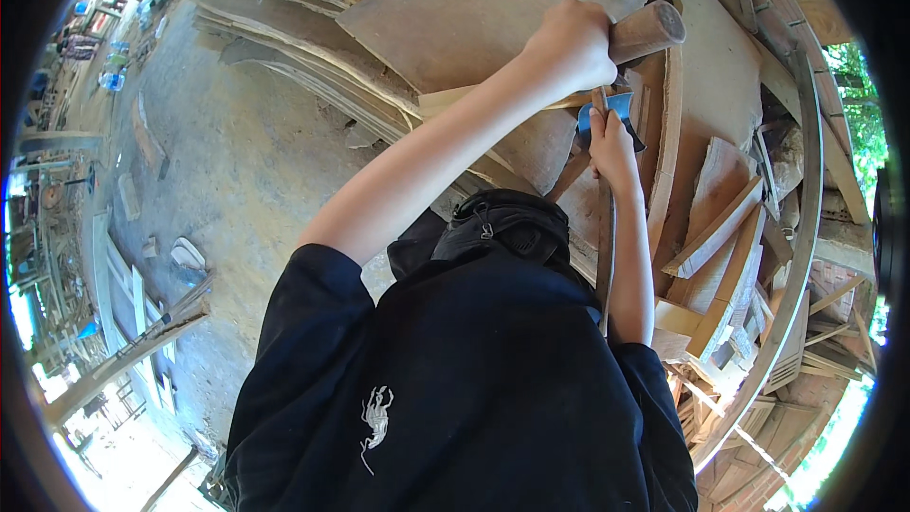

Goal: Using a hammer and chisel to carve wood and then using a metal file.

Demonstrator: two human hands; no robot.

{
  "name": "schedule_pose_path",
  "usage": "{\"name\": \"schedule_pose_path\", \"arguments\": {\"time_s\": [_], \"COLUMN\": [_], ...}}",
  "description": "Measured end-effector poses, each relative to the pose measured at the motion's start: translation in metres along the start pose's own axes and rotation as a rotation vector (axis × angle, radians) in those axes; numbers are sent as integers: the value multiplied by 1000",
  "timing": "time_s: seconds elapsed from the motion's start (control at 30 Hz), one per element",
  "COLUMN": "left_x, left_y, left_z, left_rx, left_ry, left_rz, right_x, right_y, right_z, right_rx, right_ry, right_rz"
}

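Head view: wooden cylinder [647, 31], long axis crosswise, end rightward.

I see a worn grey floor [261, 152] spreading well left of my left hand [573, 43]. Far right of my right hand [612, 140], sunlit green foliage [858, 123] glows.

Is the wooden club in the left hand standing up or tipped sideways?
Tipped sideways: the wooden club points out rightward from the closed left hand.
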State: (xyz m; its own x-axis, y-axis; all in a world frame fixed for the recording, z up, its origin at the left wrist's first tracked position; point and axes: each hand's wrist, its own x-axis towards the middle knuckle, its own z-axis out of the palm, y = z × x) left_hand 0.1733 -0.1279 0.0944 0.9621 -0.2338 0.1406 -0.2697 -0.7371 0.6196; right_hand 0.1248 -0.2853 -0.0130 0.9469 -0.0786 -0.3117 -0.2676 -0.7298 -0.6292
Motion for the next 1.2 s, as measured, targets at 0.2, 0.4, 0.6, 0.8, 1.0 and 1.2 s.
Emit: {"name": "schedule_pose_path", "arguments": {"time_s": [0.2, 0.4, 0.6, 0.8, 1.0, 1.2], "left_x": [9, 24, 29, 24, 15, 12], "left_y": [6, -9, -23, -19, -9, -7], "left_z": [-8, -17, -11, -12, -14, -14], "left_rx": [-46, -14, -65, -45, -91, -79], "left_ry": [-74, -78, -55, -58, -33, -26], "left_rz": [-84, -84, -80, -89, -98, -93], "right_x": [2, -4, -2, -3, -2, -1], "right_y": [8, -2, 1, -1, 3, 3], "right_z": [1, -2, -1, -2, -1, 1], "right_rx": [3, 22, 18, 25, -5, 11], "right_ry": [19, 2, 6, -2, 11, 16], "right_rz": [-13, 7, -12, 5, -11, -16]}}
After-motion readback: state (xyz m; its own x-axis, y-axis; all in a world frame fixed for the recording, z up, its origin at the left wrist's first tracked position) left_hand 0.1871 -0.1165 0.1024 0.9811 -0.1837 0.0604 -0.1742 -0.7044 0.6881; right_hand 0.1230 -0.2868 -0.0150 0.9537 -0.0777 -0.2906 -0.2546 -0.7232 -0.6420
